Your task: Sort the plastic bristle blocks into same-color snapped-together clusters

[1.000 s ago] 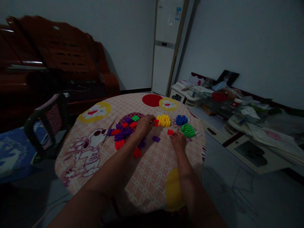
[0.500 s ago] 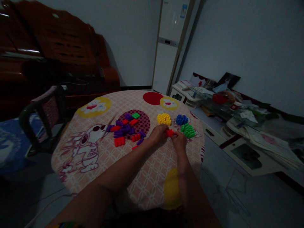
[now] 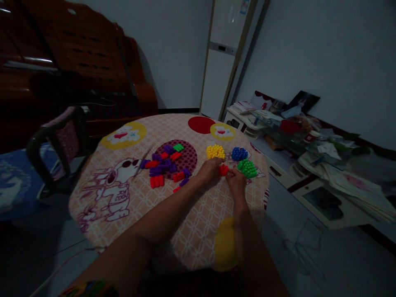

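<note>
Fingertips of the left hand (image 3: 210, 168) and the right hand (image 3: 236, 181) pinch a small red piece (image 3: 223, 170) between them, one from its nine o'clock side, the other from about four. Whether it is one piece or two joined is too small and dim to tell. The step in hand looks like working red plastic together; the next move seems to call for keeping both grips in line and pressing evenly.

Outward from the red piece, a yellow cluster (image 3: 215, 152) sits at eleven o'clock near the left fingers, a blue cluster (image 3: 239, 154) between one and two, and a green cluster (image 3: 247, 168) at three, just beside the right hand. Well apart at nine lie loose purple pieces (image 3: 166, 166) and red blocks (image 3: 157, 181), all on the patterned tablecloth (image 3: 192, 222).
</note>
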Demonstrator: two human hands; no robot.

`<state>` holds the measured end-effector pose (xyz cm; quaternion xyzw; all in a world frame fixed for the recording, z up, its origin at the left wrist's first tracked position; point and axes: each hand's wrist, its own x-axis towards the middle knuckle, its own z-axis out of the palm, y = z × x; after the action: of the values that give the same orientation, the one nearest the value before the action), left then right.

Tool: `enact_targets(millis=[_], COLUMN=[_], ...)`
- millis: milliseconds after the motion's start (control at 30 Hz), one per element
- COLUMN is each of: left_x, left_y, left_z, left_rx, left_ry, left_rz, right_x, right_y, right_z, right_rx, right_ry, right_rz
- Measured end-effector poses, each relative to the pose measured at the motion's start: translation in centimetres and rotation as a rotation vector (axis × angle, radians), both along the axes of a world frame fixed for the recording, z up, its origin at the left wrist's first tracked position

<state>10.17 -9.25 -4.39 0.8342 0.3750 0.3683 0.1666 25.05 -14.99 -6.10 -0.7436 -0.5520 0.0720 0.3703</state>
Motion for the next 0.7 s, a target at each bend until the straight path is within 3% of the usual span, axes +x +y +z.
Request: enact_targets(millis=[300,567,700], left_x=[-0.2,0.3,-1.4], left_y=[0.2,0.5,1.5], left_z=[1.3,0.0,0.9], left_rx=[-0.057,-0.062,-0.036], left_ry=[0.084,0.083,0.074], left_rz=[-0.038,-0.026,0.045], right_x=[0.0,0.2,0.2], right_y=[-0.1,0.1,0.0], right_z=[0.1,-0.1,-0.3], right_rx=[0.037,0.031,0.038], right_ry=[0.089,0.096,0.124], right_rz=[0.036,0.034,0.045])
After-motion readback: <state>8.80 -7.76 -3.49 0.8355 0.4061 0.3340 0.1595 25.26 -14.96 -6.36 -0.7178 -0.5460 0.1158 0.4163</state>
